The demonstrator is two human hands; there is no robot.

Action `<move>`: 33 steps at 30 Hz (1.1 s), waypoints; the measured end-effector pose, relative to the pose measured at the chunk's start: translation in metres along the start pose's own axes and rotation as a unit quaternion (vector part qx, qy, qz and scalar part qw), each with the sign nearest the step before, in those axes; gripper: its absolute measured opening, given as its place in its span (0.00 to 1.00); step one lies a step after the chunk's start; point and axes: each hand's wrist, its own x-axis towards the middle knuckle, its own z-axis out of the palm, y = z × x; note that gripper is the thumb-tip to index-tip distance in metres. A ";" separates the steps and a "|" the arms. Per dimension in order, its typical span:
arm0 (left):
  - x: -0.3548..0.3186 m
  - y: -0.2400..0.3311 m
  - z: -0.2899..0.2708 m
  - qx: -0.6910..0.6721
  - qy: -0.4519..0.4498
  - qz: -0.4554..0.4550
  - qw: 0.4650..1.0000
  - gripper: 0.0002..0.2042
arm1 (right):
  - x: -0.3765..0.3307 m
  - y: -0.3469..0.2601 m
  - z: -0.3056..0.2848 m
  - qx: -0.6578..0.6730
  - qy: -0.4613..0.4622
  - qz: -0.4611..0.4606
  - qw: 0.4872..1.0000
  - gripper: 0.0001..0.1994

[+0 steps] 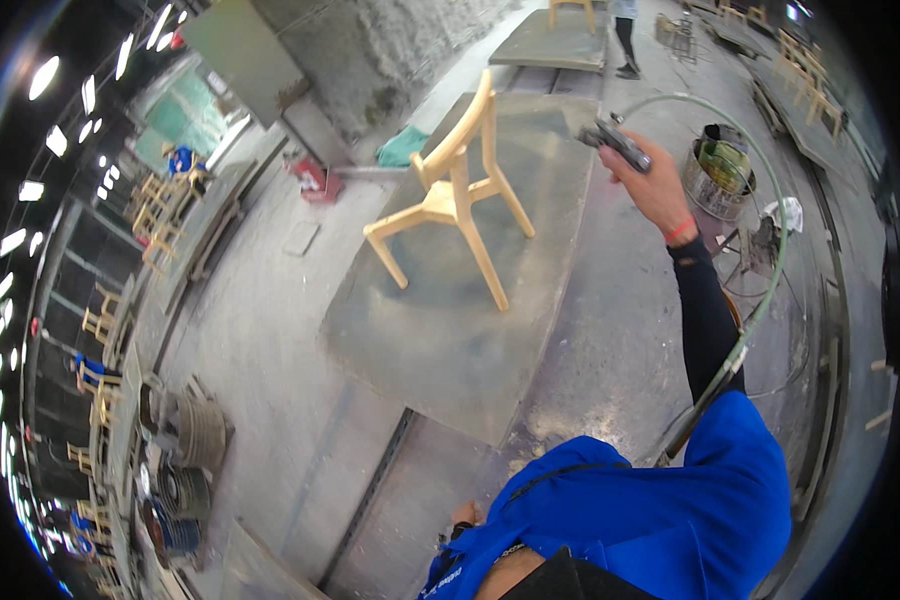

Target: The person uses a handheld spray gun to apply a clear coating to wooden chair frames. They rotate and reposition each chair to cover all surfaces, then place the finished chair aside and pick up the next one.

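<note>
A pale wooden chair frame (453,205) stands upright on a flat grey platform (420,345) in front of me. Its middle looks open, with no seat panel that I can see. My right hand (655,190) is raised at the far right of the platform, closed round a dark metal spray gun (618,145). The gun's front end points left, toward the chair, and stays apart from it. A pale green hose (775,270) loops from the gun back along my right arm. Low beside my body, my left hand (467,514) shows only in small part; its fingers are hidden.
Metal drums (200,430) stand at the lower left, and a stained bucket (720,180) sits right of my raised hand. A floor rail (370,495) runs from the platform. Several chair frames (805,75) line a long bench at right. Another person (625,35) stands far ahead.
</note>
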 end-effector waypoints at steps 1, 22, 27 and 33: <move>-0.005 0.001 0.011 -0.019 0.001 -0.031 0.999 0.21 | -0.015 0.000 -0.001 0.018 -0.038 0.001 0.999 0.22; -0.106 0.037 0.020 -0.679 0.079 -0.455 0.570 0.20 | -0.185 0.027 0.116 -0.074 -0.107 -0.003 0.992 0.22; -0.132 0.052 0.038 -0.633 0.076 -0.426 0.642 0.21 | -0.189 0.088 0.157 -0.090 -0.109 0.059 0.988 0.23; -0.127 0.079 0.047 -0.684 0.174 -0.430 0.563 0.23 | -0.232 0.191 0.190 -0.140 -0.250 0.119 0.951 0.23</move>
